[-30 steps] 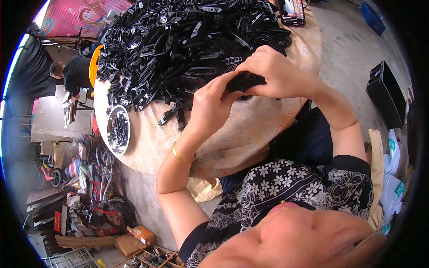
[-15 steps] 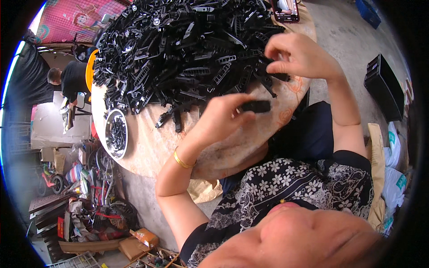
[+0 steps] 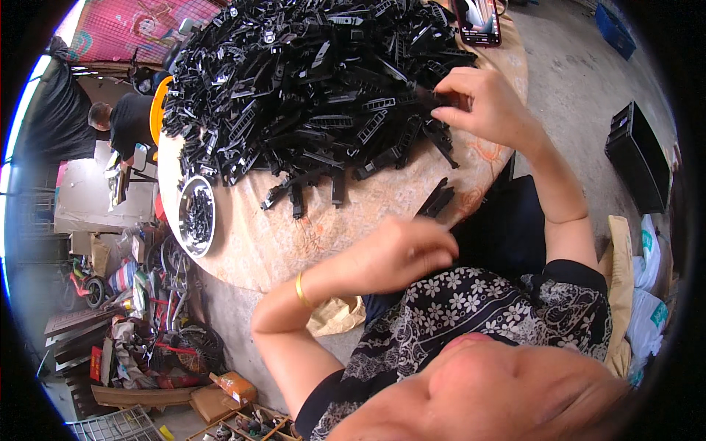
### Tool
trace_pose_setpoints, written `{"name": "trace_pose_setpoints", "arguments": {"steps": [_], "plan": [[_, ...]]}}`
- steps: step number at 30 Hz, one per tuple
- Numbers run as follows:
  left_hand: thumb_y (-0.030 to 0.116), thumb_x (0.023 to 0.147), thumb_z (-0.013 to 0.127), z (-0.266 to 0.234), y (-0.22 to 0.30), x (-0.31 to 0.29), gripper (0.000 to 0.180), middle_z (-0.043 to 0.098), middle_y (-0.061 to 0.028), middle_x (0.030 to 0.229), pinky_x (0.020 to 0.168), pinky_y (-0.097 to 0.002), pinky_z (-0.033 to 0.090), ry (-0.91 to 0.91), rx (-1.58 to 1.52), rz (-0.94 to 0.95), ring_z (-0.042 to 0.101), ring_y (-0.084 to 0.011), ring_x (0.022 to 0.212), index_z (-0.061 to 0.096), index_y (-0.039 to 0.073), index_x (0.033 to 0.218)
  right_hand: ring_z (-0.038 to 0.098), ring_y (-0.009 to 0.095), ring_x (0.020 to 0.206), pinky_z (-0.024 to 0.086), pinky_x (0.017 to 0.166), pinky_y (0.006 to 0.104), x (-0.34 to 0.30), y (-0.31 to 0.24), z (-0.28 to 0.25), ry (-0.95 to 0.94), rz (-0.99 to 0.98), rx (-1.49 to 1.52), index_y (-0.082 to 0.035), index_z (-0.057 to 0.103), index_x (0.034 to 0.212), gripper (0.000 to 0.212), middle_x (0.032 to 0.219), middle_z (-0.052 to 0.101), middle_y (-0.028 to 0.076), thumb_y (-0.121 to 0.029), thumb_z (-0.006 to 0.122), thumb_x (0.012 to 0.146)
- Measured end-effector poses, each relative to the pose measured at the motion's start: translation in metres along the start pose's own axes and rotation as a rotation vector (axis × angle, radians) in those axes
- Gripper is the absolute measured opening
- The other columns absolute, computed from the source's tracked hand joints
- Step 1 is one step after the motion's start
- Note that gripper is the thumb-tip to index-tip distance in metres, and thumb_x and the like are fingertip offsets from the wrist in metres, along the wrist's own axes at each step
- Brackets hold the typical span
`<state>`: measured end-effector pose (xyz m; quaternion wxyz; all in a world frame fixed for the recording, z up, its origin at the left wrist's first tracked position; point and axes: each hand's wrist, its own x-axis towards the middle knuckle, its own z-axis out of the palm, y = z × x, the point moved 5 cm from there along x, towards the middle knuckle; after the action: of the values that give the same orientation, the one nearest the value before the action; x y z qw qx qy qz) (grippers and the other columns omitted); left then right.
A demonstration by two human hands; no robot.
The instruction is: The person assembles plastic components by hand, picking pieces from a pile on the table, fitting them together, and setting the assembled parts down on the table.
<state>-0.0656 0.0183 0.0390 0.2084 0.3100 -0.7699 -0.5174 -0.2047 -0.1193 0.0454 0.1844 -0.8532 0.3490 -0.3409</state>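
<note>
A large heap of black plastic parts [image 3: 323, 95], many ladder-like or long and narrow, covers much of a round table [image 3: 250, 250] with a patterned cloth. My right hand [image 3: 485, 106] is at the heap's right edge, thumb and fingers apart in a curve around dark parts. Nearer me, my left hand [image 3: 401, 253], below a gold bracelet [image 3: 301, 289], hovers over the table's front edge, its fingers curled downward and smeared by motion. Whether it holds anything is hidden. Just beyond it a few black pieces [image 3: 436, 198] lie near the edge.
A metal dish [image 3: 211, 220] of small black parts sits at the table's left. A phone [image 3: 478, 22] stands at the far right. On the floor are a black crate [image 3: 638, 156], plastic bags [image 3: 647, 316] and cardboard boxes [image 3: 220, 400]. Another person [image 3: 129, 125] is at far left.
My left hand has drawn back toward my body from beside a black piece. My right hand has shifted slightly down and left along the heap's edge.
</note>
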Motion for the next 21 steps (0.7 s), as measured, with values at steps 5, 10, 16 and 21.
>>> {"name": "trace_pose_setpoints", "arguments": {"steps": [5, 10, 16, 21], "plan": [[0.002, 0.076, 0.048, 0.087, -0.062, -0.094, 0.012, 0.060, -0.0220, 0.084, 0.069, -0.0420, 0.048, -0.269, 0.357, -0.346, 0.060, -0.0365, 0.080, 0.053, -0.002, 0.086, 0.061, 0.029, 0.071, 0.049, 0.063, 0.0355, -0.010, -0.027, 0.038, -0.306, -0.177, 0.209, -0.002, 0.064, 0.083, 0.024, 0.075, 0.061, 0.013, -0.022, 0.065, 0.070], [0.009, 0.077, 0.052, 0.132, -0.120, -0.184, 0.032, 0.058, -0.0231, 0.095, 0.074, -0.0428, 0.047, -0.141, 0.271, -0.841, 0.057, -0.0379, 0.090, 0.049, -0.002, 0.107, 0.061, 0.030, 0.072, 0.050, 0.064, 0.0369, -0.025, -0.053, 0.071, -0.405, -0.393, -0.024, -0.002, 0.059, 0.075, 0.023, 0.072, 0.059, 0.012, -0.024, 0.065, 0.074], [0.011, 0.080, 0.049, 0.150, -0.112, -0.165, 0.052, 0.053, -0.0177, 0.111, 0.085, -0.0365, 0.042, 0.195, 0.463, -0.180, 0.051, -0.0305, 0.096, 0.038, -0.001, 0.130, 0.060, 0.029, 0.076, 0.048, 0.067, 0.0353, -0.007, -0.050, 0.076, -0.404, -0.372, 0.014, -0.003, 0.062, 0.085, 0.026, 0.078, 0.061, 0.011, -0.027, 0.066, 0.076], [0.015, 0.082, 0.047, 0.158, -0.138, -0.160, 0.047, 0.056, -0.0171, 0.104, 0.083, -0.0381, 0.043, 0.174, 0.317, -0.375, 0.051, -0.0308, 0.091, 0.043, 0.001, 0.127, 0.062, 0.028, 0.073, 0.049, 0.066, 0.0345, 0.050, -0.015, 0.042, 0.120, -0.268, -0.067, -0.005, 0.065, 0.086, 0.015, 0.079, 0.064, 0.011, -0.018, 0.063, 0.079]]}}
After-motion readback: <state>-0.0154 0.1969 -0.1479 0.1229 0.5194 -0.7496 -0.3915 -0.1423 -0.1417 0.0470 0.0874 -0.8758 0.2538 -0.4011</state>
